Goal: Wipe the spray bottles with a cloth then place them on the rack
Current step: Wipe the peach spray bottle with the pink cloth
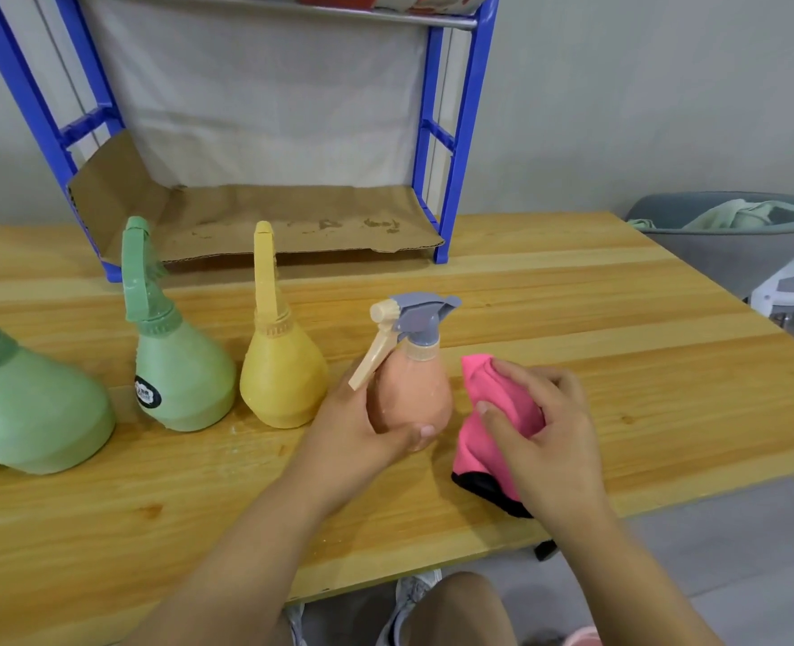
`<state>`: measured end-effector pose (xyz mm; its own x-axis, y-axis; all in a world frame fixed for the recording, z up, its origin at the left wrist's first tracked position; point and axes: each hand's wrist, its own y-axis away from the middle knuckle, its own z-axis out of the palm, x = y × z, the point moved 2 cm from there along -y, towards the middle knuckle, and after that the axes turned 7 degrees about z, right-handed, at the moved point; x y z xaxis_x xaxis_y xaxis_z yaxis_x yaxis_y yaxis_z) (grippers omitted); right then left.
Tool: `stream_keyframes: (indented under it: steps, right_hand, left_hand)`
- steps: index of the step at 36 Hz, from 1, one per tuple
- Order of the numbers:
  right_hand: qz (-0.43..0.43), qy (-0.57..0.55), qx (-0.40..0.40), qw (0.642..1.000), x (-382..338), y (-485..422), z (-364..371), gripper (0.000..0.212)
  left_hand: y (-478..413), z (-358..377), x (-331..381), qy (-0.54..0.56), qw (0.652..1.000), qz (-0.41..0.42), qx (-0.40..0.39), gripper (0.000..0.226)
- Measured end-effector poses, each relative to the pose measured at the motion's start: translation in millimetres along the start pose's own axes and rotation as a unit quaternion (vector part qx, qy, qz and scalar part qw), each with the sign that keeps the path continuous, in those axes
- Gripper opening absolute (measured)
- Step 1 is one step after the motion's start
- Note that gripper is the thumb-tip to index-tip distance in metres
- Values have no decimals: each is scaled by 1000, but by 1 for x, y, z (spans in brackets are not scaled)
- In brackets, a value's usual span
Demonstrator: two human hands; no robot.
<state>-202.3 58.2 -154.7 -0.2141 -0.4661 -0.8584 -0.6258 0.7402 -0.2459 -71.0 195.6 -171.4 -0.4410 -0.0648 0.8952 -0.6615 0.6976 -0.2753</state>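
Two hands hold a peach spray bottle [409, 394] and a pink cloth [502, 412] at the wooden bench [619, 319]
The left hand [358, 426] comes in from below, its fingers [414, 433] wrapped round the bottle's fat belly. The right hand [549, 426] has its fingers curled round the bunched cloth, just beside the bottle. The bottle is upright near the front of the bench, with a grey top and a cream trigger pointing left. A yellow bottle [283, 384] and a green bottle [180, 380] stand to its left, and the blue rack [460, 132] stands behind

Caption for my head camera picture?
Left hand holds a peach spray bottle; right hand grips a pink cloth beside it.
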Motion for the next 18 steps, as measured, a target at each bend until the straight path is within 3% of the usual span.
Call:
stream_keyframes:
  steps: [4, 7, 10, 18]
  right_hand:
    - [-5, -19, 17, 1000, -2, -5, -2, 41]
    - [-24, -43, 26, 998, -6, -11, -3, 39]
    - [-66, -60, 52, 995, -15, -19, -4, 35]
    - [-165, -111, 64, 978, -46, -59, 4, 30]
  left_hand:
    - [-7, 3, -4, 64, 998, -29, 5, 67]
    - [-14, 4, -7, 125, 991, -44, 23, 72]
    - [-26, 5, -3, 169, 984, -38, 36, 78]
    - [-62, 6, 18, 215, 973, 14, 78, 66]
